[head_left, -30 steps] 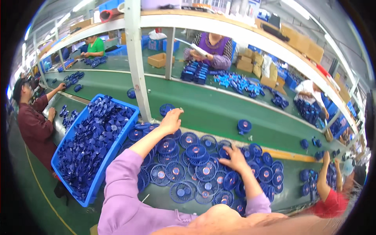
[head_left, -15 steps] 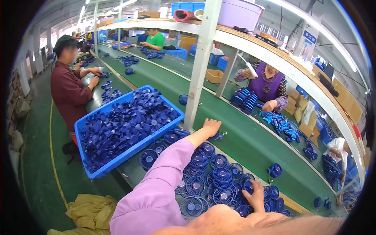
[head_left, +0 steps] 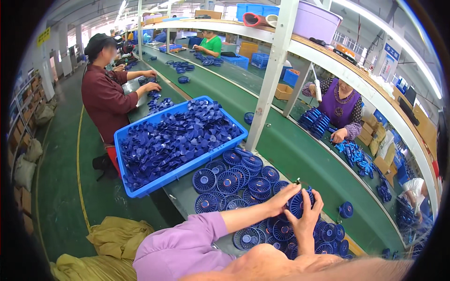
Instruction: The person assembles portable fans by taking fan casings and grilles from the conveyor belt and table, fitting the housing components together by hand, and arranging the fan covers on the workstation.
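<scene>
Between my two hands is a round dark-blue fan housing point(head_left: 297, 204) with a slatted grille, held above the pile. My left hand point(head_left: 283, 198) grips its left edge, where a small metallic bit and wire stick up. My right hand point(head_left: 306, 216) wraps the right side, thumb and fingers spread around the rim. Below and about them, many similar blue fan grilles point(head_left: 205, 180) lie heaped on the worktable, several with copper-coloured centres. The fingers partly hide the held housing's face.
A blue tray point(head_left: 183, 177) full of small blue fan blades stands at the left. A white post point(head_left: 273, 77) rises beside the green conveyor belt point(head_left: 323, 175), where a single fan housing point(head_left: 346, 210) sits. Co-workers are at the left and across the belt.
My left hand has come back from the belt's near edge with a fan housing. My right hand has lifted from the pile and joined it there. The whole view has shifted.
</scene>
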Available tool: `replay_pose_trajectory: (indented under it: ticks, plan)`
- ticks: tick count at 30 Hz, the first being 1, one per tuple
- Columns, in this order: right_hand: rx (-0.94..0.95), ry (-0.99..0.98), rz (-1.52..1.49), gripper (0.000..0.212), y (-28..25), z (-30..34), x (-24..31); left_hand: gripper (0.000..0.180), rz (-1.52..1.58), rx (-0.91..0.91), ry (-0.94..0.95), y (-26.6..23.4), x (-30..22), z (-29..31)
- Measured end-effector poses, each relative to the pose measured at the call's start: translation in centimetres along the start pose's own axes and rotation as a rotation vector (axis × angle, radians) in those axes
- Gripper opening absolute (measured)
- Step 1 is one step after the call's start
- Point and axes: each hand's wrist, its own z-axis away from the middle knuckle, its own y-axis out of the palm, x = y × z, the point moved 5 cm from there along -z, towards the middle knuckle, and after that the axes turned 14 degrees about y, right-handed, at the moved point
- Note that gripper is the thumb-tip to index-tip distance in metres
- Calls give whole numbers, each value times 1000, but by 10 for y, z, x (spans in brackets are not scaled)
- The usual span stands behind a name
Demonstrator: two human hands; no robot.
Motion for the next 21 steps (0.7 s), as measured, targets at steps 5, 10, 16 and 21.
replay_pose_trajectory:
  ticks: [5,10,16,21]
  plan:
    - [127,-155,89,81,8,22,3,35,390,-57,-291,7,0,39]
    - [128,-91,-130,88,25,38,-7,33,156,-180,-91,2,-1,54]
    - [170,201,-681,82,51,43,-6,33,-444,-77,550,25,-37,70]
    - [149,290,-835,75,56,36,-4,35,-666,-70,687,19,-37,64]
